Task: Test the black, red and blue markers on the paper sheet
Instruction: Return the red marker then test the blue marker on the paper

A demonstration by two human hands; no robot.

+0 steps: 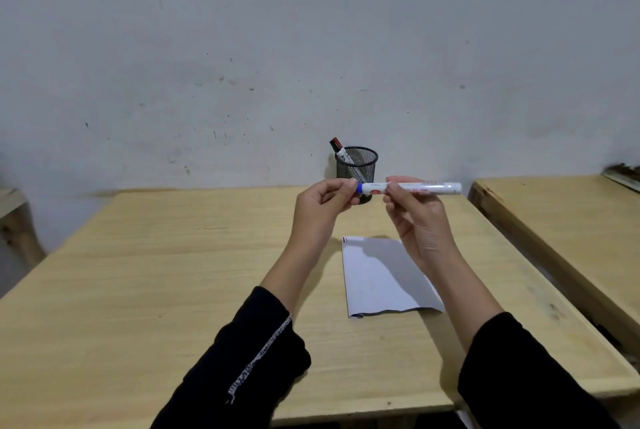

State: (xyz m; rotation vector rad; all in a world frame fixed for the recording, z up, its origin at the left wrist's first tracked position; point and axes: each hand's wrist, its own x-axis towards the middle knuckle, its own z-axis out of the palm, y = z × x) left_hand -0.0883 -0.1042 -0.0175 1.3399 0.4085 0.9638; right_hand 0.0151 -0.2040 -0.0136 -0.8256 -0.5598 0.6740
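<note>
The right hand [414, 217] grips the white-barrelled blue marker [415, 188] horizontally; the left hand [320, 203] pinches its blue cap end, probably capped. The white paper sheet [377, 285] lies at 6 o'clock below.

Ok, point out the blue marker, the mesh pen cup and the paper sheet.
blue marker [433, 187]: head view, on its white barrel.
mesh pen cup [360, 169]: head view, on its front wall.
paper sheet [374, 279]: head view, on its bare middle.
</note>
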